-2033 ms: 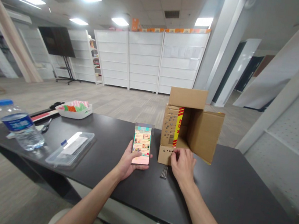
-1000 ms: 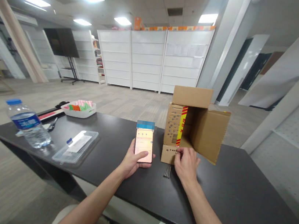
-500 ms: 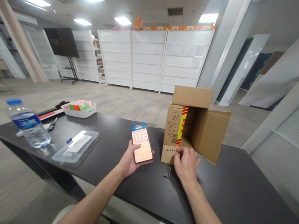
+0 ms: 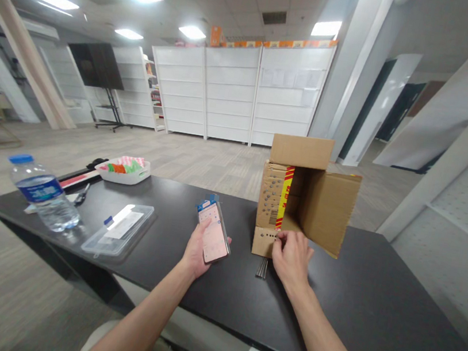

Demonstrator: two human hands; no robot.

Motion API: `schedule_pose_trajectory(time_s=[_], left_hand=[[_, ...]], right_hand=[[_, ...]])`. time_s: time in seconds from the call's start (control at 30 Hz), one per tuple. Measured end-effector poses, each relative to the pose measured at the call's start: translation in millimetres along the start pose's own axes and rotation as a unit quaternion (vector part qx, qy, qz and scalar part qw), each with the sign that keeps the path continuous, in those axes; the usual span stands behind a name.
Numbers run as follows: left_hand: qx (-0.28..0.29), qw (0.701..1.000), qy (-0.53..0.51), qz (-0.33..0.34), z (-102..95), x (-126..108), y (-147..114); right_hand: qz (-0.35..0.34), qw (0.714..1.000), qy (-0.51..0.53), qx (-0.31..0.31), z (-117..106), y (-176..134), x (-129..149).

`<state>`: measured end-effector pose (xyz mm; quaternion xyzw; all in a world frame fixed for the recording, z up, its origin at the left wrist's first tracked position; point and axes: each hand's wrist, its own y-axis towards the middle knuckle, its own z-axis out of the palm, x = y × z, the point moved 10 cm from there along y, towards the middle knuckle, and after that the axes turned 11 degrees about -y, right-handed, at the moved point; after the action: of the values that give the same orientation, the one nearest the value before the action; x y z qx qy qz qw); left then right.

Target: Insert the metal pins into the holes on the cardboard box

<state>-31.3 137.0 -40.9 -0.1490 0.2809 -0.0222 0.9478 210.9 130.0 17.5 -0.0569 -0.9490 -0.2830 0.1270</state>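
Brown corrugated cardboard forms our landmark, the box (image 4: 270,197), which stands on the black table (image 4: 371,311) with its opening toward us. One flap rises above the opening, another swings out to the right, and a lower flap (image 4: 263,242) with a row of small dark holes hangs in front. Yellow-and-red tape (image 4: 285,197) runs along the opening's left edge.

Left of the box, and apart from it, we see the left hand (image 4: 197,251) wrapped around a smartphone (image 4: 215,239), thumb on the lit screen; the phone tilts, its top leaning away from the box. At the box itself, the right hand (image 4: 293,257) bunches its fingers against the lower flap, beside the holes; we cannot tell whether they pinch anything.

Just in front of the box we note several slim metal rods (image 4: 261,269), lying in a narrow fan. Well to the left of the box lies a clear plastic case (image 4: 97,247) with a white slip; beyond the case, farther from the box, stands a blue-capped water bottle (image 4: 42,195). A white basket (image 4: 131,177) of bright-coloured contents sits left of the box, near the table's far edge.
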Motion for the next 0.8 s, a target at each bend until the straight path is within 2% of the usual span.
schedule_pose_trajectory(time_s=[0.13,0.37,0.6,0.8], left_hand=[[0.038,0.999,-0.034,-0.014,9.5,3,-2],[0.065,0.997,-0.003,-0.043,18.6,12,-5],[0.057,0.998,0.003,-0.025,19.2,11,-6],[0.059,0.997,0.007,-0.039,17.2,12,-6]], right_hand=[[0.0,1.0,-0.001,-0.003,0,0,0],[0.004,1.0,0.017,-0.014,2,0,-3],[0.005,0.999,0.032,-0.006,6,0,-4],[0.009,0.999,0.031,-0.001,5,0,-4]])
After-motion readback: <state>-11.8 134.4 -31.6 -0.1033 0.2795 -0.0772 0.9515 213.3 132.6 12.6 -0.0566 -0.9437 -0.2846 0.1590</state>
